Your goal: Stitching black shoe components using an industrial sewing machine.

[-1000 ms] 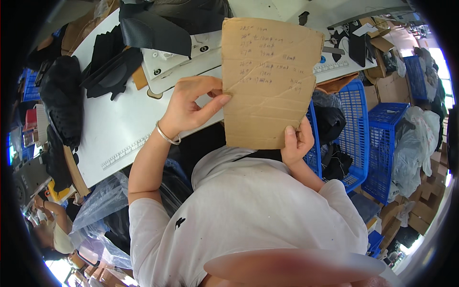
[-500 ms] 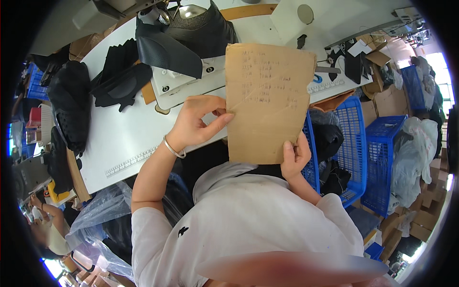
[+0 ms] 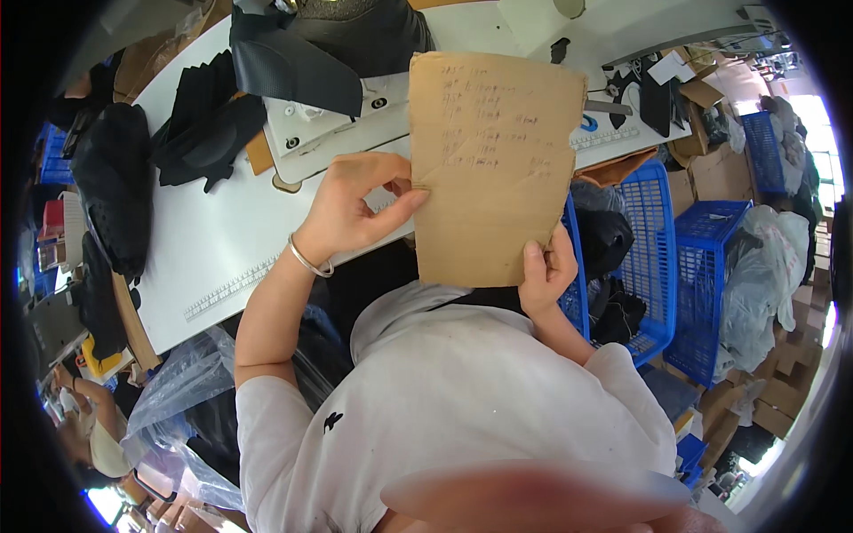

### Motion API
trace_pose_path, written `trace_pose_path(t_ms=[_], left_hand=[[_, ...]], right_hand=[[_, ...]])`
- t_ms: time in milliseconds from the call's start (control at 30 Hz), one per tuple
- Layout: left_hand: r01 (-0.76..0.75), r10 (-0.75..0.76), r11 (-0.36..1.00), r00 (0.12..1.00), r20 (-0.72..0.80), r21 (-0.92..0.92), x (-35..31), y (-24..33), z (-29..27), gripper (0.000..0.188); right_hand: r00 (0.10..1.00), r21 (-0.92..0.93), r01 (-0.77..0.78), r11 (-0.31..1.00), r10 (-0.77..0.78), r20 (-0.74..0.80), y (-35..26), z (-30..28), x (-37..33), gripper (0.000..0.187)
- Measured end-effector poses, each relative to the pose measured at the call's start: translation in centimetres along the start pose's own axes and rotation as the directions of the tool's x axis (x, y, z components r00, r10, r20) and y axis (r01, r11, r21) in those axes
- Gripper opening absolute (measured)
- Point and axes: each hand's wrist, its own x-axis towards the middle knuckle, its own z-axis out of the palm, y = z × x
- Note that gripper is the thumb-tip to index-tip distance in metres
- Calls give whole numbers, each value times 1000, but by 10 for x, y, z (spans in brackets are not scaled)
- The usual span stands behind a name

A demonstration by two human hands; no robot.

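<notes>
A brown piece of cardboard [image 3: 493, 209] with handwritten lines on its upper half is held up in front of my body, above the table's front edge. My left hand [image 3: 360, 200] pinches its left edge between thumb and fingers; a light bangle sits on that wrist. Gripping the lower right corner is my right hand [image 3: 548, 269], its thumb on the front face and the other fingers partly hidden behind. Beyond the cardboard, a black textured piece [image 3: 298, 62] lies over the white machine bed [image 3: 333, 120].
Black cut pieces [image 3: 209, 133] and a dark bundle [image 3: 111, 186] lie on the white table [image 3: 200, 231] at left. A ruler scale [image 3: 233, 289] runs along its front edge. Blue baskets [image 3: 653, 258] with dark material stand at right. A person [image 3: 98, 426] sits at far left.
The table, baskets and cardboard all appear slightly higher and further left in the picture, as the view shifted. Both hands keep their hold on the cardboard.
</notes>
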Motion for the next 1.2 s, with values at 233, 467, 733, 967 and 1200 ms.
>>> trace_pose_path(t_ms=[233, 467, 733, 967, 1200], left_hand=[[-17, 18, 1000, 1000, -21, 18, 0, -1, 1, 15], [-18, 20, 999, 999, -42, 32, -4, 0, 1, 15], [-20, 21, 1000, 998, -60, 11, -1, 0, 3, 15], [10, -10, 1000, 1000, 0, 28, -1, 0, 1, 13], [-30, 32, 998, 998, -51, 49, -1, -1, 3, 18]], right_hand=[[1000, 1, 5, 1000, -5, -18, 5, 0, -2, 44], [1000, -1, -18, 1000, 18, -24, 3, 1, -4, 45], [1000, 12, 0, 1000, 0, -25, 1, 1, -2, 44], [1000, 20, -24, 1000, 25, -12, 0, 0, -2, 42], [1000, 23, -13, 1000, 13, -13, -3, 1, 0, 41]])
